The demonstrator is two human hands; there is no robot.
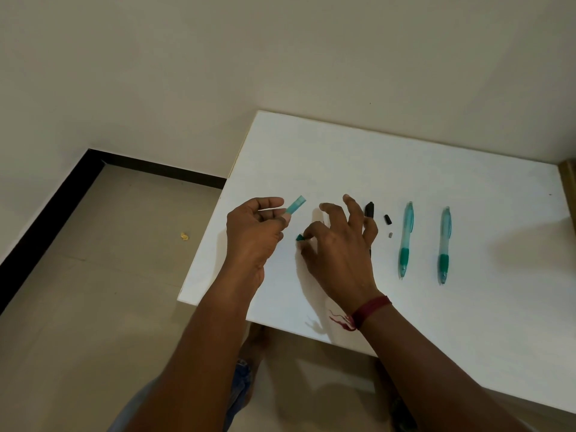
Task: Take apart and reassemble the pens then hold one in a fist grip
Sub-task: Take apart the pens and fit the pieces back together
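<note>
My left hand (254,233) pinches a short translucent teal pen barrel piece (296,204) above the white table (405,169). My right hand (338,244) hovers beside it, thumb and forefinger closed on a small dark-teal grip piece (300,237), the other fingers spread. A black pen part (369,209) lies just behind my right fingers, partly hidden. A small black cap (387,219) and a tiny grey piece (390,235) lie to its right. Two whole teal pens (406,238) (444,244) lie side by side further right, tips toward me.
The table's left edge (212,226) and near edge drop off to a tiled floor (109,275). A small yellow scrap (184,236) lies on the floor. A wall runs behind the table. A red thread band (371,310) is on my right wrist.
</note>
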